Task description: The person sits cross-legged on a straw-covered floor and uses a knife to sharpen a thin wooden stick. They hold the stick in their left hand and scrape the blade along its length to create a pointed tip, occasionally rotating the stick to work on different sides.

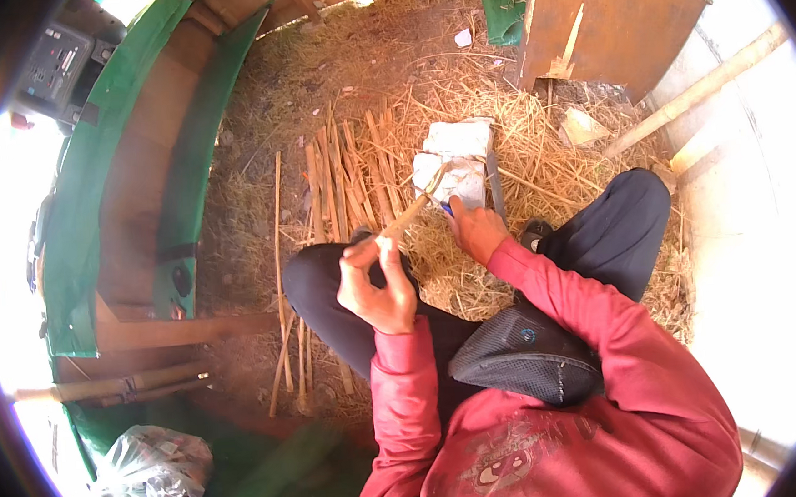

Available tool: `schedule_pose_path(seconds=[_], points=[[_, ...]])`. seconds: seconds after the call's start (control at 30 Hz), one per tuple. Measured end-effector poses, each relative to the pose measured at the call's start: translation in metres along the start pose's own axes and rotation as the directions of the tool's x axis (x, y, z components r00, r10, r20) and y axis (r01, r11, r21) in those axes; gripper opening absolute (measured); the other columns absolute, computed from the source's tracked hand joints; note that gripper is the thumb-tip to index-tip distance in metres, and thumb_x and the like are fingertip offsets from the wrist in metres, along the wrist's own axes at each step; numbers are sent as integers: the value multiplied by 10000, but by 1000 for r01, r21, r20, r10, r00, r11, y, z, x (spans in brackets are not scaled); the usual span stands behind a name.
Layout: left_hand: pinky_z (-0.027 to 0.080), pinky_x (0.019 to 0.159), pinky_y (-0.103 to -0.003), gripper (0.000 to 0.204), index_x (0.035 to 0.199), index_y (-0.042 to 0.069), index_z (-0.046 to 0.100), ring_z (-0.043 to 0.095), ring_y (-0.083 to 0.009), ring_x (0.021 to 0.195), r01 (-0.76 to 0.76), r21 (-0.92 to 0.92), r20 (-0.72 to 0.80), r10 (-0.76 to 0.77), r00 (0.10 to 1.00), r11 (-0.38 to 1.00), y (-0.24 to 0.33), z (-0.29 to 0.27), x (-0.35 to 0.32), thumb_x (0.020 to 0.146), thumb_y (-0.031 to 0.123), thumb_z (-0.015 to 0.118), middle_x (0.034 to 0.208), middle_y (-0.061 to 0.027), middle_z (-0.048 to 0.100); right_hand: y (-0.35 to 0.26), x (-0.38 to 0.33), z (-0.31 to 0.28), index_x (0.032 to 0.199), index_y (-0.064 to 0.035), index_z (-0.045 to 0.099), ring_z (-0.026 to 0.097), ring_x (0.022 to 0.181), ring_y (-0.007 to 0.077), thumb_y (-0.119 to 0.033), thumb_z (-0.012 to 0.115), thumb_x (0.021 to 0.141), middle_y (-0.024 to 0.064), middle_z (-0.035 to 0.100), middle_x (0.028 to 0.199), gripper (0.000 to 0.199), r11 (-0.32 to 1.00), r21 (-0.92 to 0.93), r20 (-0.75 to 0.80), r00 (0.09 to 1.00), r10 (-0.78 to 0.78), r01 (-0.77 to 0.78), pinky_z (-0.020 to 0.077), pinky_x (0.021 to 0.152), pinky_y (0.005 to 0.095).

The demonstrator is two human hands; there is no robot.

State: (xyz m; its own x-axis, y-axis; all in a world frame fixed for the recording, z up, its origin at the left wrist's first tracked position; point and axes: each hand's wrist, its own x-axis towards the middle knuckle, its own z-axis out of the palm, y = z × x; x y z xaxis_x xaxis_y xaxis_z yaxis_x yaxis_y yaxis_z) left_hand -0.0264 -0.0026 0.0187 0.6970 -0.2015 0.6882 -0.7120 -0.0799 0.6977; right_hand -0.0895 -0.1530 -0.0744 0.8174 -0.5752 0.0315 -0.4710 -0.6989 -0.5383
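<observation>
Your black mesh cap (525,355) is nearest; beyond, your left hand (378,291) has a narrow grip on a pale stick (405,219), your right hand (479,233) on a blue-handled tool (448,209).

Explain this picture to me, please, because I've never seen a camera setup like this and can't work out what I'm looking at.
There's no machine here, just a person's two bare hands. The one picture comes from a wide camera worn on the head, looking down, so straight edges bend near the rim and the red sleeves and dark trousers belong to the wearer.

The left hand holds a thin stick, whose far end is over the white blocks. The right hand grips something with a blue handle; its working end is too small to make out clearly.

The blocks lie on ground strewn with straw. Left of them lie strips of wood, roughly side by side.
</observation>
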Motion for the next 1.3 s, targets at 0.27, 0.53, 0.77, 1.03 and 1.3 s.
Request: schedule_pose_path(seconds=[0.27, 0.53, 0.77, 1.03, 1.3], points=[[569, 718, -257, 174, 897, -40, 569, 659, -120, 769, 142, -3, -72, -141, 987, 990, -8, -2, 32, 948, 57, 704, 831, -88, 648, -1, 44, 6, 1168, -84, 514, 696, 695, 413, -229, 522, 987, 239, 683, 759, 232, 990, -95, -7, 995, -101, 100, 537, 613, 542], [512, 676, -218, 222, 885, -33, 574, 594, -58, 734, 178, -66, 50, -175, 983, 982, -11, -2, 69, 955, 122, 717, 759, -49, 635, -2, 68, -51, 1168, -20, 554, 588, 606, 286, -393, 454, 1060, 149, 608, 713, 401, 872, 490, 188, 976, -114, 7, 471, 615, 452], [527, 678, -235, 196, 872, -32, 585, 654, -104, 718, 128, -42, 86, -124, 989, 991, 4, 20, 65, 935, 90, 725, 762, -92, 667, -14, 46, -32, 1194, -65, 525, 652, 618, 448, -316, 526, 1019, 221, 677, 729, 306, 966, 227, -65, 991, -115, 127, 486, 570, 572], [501, 624, -233, 156, 892, -28, 598, 630, -92, 670, 45, 22, 94, -47, 994, 999, 5, 23, 61, 927, 59, 723, 777, -97, 687, 6, 64, 6, 1218, -50, 524, 680, 617, 385, -263, 477, 1024, 198, 671, 716, 292, 985, 151, -106, 992, -72, 88, 522, 534, 517], [445, 682, -222, 192, 913, 4, 612, 540, -69, 741, 192, -97, 136, -178, 974, 977, 5, 2, 56, 963, 160, 712, 787, -9, 606, -46, 40, -85, 1205, -38, 572, 612, 498, 307, -319, 483, 1042, 122, 602, 592, 337, 767, 628, 257, 965, -47, -130, 484, 495, 451]])
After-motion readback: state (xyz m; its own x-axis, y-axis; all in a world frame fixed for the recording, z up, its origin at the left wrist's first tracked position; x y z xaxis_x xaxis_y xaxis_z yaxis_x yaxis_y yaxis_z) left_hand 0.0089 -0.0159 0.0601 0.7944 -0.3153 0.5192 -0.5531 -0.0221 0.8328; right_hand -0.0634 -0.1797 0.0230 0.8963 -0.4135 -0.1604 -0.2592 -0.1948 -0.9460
